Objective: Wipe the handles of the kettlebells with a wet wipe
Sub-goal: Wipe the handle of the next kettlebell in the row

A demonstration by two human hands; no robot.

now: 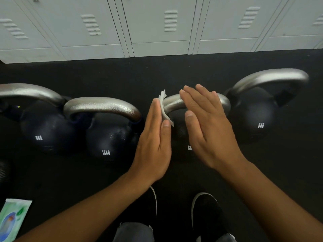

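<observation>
We're wiping the third kettlebell's handle (172, 103) — our flat left hand (153, 137) presses the wet wipe (164, 109) on it, right hand (208, 123) open; next, probably the right-end handle (269, 77).

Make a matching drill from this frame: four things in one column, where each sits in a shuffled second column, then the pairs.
Things:
1. wet wipe
2. wipe packet
3. lockers
4. right hand

Places:
A. lying on the floor, bottom left corner
B. laid flat over the third kettlebell handle
C. along the far edge of the black floor
D. between the left hand and the handle's left bend

Pairs: 1-D, 2-A, 3-C, 4-B
</observation>
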